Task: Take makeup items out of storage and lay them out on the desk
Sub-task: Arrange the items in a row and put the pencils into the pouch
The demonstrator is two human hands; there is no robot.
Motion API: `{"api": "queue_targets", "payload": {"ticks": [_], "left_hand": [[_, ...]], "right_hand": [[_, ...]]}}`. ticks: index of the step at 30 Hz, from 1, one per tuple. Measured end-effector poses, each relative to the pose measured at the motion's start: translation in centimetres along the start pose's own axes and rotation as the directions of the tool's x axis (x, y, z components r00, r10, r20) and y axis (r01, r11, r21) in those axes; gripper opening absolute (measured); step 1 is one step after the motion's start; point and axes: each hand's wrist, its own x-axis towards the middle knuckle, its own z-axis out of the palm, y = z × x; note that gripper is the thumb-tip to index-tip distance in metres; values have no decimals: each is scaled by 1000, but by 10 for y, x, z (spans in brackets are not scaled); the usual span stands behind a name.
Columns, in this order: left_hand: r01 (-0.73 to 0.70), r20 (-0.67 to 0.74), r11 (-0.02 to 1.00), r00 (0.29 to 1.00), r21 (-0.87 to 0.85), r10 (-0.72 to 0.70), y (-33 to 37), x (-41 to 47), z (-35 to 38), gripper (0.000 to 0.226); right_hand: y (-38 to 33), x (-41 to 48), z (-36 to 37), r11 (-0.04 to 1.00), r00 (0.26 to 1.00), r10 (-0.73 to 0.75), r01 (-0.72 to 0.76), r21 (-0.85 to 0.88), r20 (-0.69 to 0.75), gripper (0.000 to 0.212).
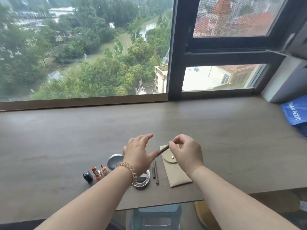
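Note:
A slim brown pencil [163, 149] hangs slanted above the wooden desk [66, 138]. My right hand [186, 151] pinches its upper end, and my left hand [138, 152] holds its lower end at the thumb with the other fingers spread. Under it lies a flat beige pouch [177, 175] with a snap flap. Left of the pouch lie two thin pencils [155, 173], an open round compact [143, 180] partly hidden by my left wrist, and a silver round lid [114, 161]. Three open lipsticks [98, 172] and a black lipstick tube [87, 176] stand further left.
A blue bag [294, 113] lies at the desk's far right, by the wall. A large window with a dark frame [176, 63] runs along the back. The desk's front edge is close to the laid-out items, and a stool [156, 216] stands below it.

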Motion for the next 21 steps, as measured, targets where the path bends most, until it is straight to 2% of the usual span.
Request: {"api": "queue_targets", "payload": {"ticks": [2,4,5,7,10,13,17,21], "left_hand": [[-27,98,999,995,-29,29,4,2,-6,50],[6,212,966,976,-258,50,10,3,-10,32],[41,259,916,964,-398,69,14,1,-13,26],[86,295,843,951,-531,89,21,-1,-17,25],[69,285,801,950,-594,130,29,-5,-21,27],[74,322,766,930,-639,179,37,-8,-21,31],[65,230,695,962,-716,147,40,-5,-17,23],[11,213,794,966,-608,150,36,2,-20,32]], "right_hand": [[-13,2,-11,975,998,59,-62,214,22,18],[-21,5,-17,916,993,119,-120,383,27,21],[-25,7,-19,880,987,157,-154,450,31,24],[-29,10,-24,809,973,226,-218,546,53,30],[-33,12,-30,719,948,246,-317,618,199,29],[-42,6,-29,680,911,215,-399,615,353,27],[-45,7,-30,576,887,286,-461,675,361,27],[-40,11,-33,523,857,369,-512,682,360,30]]}}
